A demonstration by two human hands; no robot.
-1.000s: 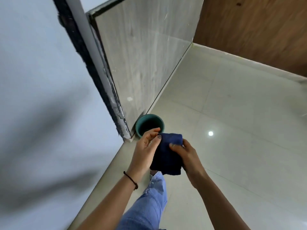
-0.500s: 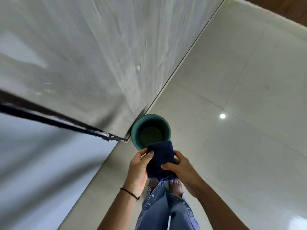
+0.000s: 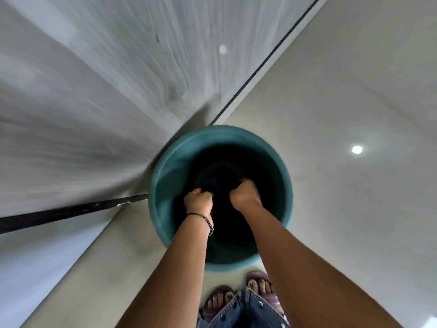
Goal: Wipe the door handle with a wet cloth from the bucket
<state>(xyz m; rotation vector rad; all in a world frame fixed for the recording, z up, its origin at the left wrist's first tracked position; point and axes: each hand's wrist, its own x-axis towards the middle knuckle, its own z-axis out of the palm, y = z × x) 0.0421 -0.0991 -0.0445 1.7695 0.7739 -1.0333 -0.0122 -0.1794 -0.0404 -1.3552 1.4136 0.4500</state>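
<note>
Standing nearest the camera are two feet in sandals point(image 3: 218, 304) on the pale tiled floor point(image 3: 343, 209), with the hems of blue jeans point(image 3: 243, 313) at the bottom edge. Both bare forearms reach away from there, down into a teal bucket point(image 3: 165, 176) that sits on the floor just beyond the toes.

Inside the bucket, the left hand point(image 3: 198, 201) is curled into a fist, with a thin black bracelet point(image 3: 201, 217) around its wrist. The right hand point(image 3: 244, 194) is likewise balled up, a little farther in and to the right. Each grip is closed tight on an edge of the dark blue cloth point(image 3: 218, 179), which lies bunched low in the bucket between and just beyond the knuckles. The bucket's inside is very dark, so whether water covers the cloth cannot be told.

Past the bucket on the left rises a grey wood-grain door point(image 3: 106, 91), its bottom corner close to the bucket's rim and smeared with motion blur. A dark strip point(image 3: 71, 213) runs along its near edge, beside a plain white wall point(image 3: 35, 268) at the left. A ceiling light's reflection point(image 3: 357, 149) glints on the floor to the right.
</note>
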